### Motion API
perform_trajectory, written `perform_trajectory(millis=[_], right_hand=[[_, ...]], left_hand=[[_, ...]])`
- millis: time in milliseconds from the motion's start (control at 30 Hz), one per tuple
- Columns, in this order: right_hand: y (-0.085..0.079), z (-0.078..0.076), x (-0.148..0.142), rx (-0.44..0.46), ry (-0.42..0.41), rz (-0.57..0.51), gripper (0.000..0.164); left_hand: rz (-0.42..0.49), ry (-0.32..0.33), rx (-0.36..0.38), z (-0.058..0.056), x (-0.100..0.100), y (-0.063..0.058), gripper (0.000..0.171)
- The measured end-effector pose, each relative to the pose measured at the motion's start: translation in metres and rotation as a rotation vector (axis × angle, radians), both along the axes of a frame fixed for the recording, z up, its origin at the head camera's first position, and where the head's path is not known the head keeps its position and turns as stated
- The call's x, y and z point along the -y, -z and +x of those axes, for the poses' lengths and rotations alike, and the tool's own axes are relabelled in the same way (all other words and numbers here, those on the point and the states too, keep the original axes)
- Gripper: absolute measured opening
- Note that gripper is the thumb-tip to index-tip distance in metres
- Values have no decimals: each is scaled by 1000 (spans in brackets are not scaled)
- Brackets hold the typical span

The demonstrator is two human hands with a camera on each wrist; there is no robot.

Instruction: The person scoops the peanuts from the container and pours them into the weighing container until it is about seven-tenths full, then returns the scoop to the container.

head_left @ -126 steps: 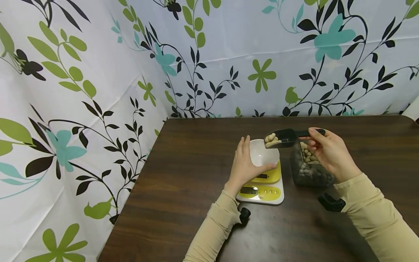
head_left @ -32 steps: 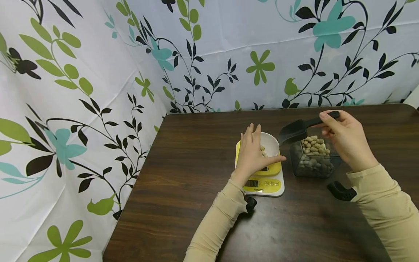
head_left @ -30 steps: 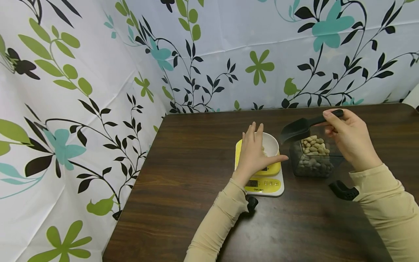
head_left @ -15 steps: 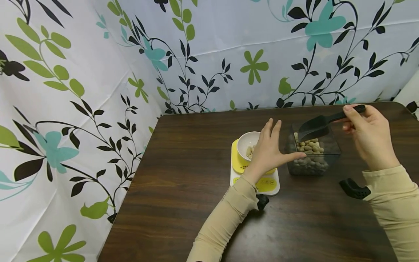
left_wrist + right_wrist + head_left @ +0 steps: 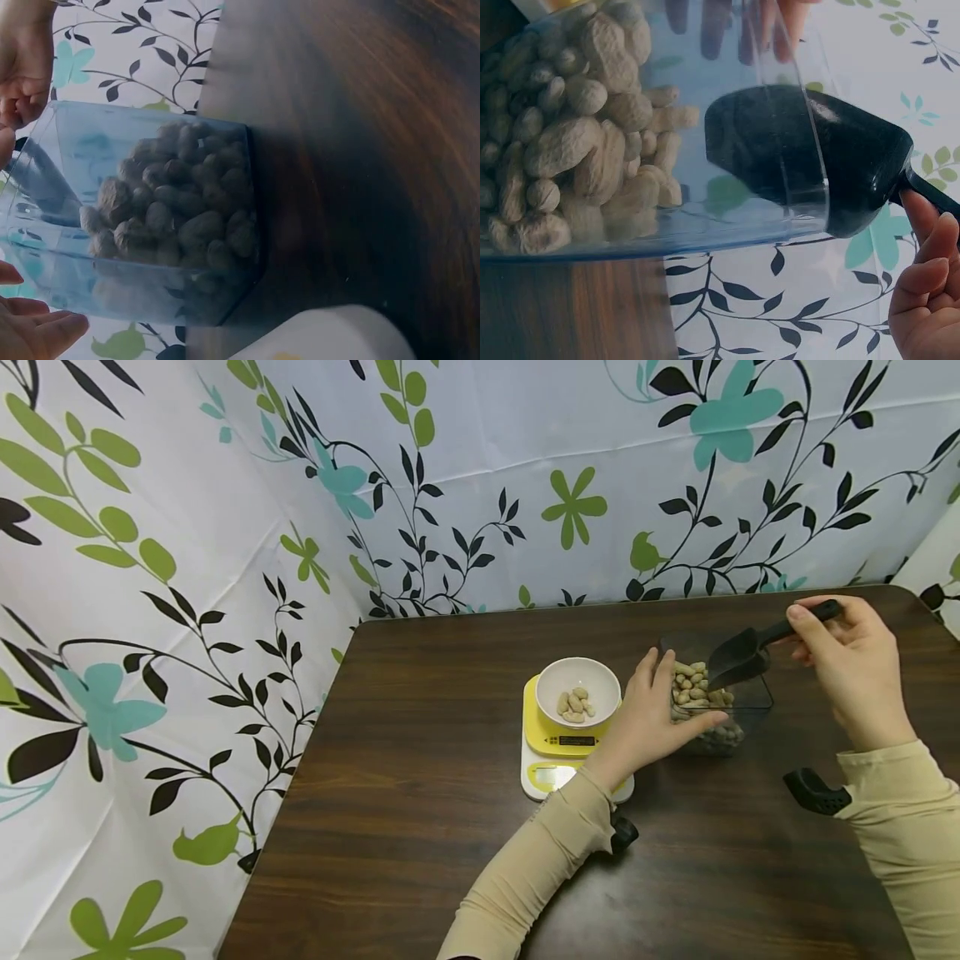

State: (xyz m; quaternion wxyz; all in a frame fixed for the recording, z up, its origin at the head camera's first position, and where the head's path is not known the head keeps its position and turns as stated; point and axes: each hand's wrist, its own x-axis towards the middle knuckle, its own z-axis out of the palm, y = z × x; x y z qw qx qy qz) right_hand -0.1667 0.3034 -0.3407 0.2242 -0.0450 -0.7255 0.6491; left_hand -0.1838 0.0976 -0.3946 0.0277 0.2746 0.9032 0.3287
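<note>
My right hand (image 5: 855,668) grips the handle of a black scoop (image 5: 738,658). Its blade dips inside a clear plastic container (image 5: 727,217), above unshelled peanuts (image 5: 690,693), as the right wrist view also shows. My left hand (image 5: 648,718) is at the container's left side, fingers extended and thumb stretched along the near side. To the left, a white bowl (image 5: 600,681) with several peanuts (image 5: 576,703) in it sits on a yellow and white kitchen scale (image 5: 540,727). My left sleeve and wrist hide part of the scale's front.
Everything stands on a dark wooden table (image 5: 390,760). A white curtain (image 5: 480,485) with green, black and turquoise plant prints hangs behind and to the left. The scale stands close to the container's left side.
Peanuts that were in the scoop over the bowl are now in the bowl. The right hand has brought the scoop rightward into the container. The left hand has moved from the bowl to the container.
</note>
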Motion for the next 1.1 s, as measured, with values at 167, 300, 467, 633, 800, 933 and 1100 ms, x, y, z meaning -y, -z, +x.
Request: perform_trajectory(millis=[167,300,467,633,800,933,1100], right_hand=[[2,1,1,23,25,195,20],[6,0,4,52,69,374,28],[10,-2,8,32,91,558,34],[15,-5,10,14,80,657,32],[18,-8,9,36,53,671,27],[16,-10,8,54,33,694,28],[12,-10,7,68,-10,758,30]], left_hand=[[-8,-2,14,0,-3,3,87],[-20,-11,0,-1,-4,5,85],[-20,-31,-28,-1,-5,6,85],[1,-54,-28,-1,-5,6,85],[34,-72,-7,-1,-6,5,84],[42,-78,-7,-1,-5,5,84],[35,-80,-12,0,-5,5,83]])
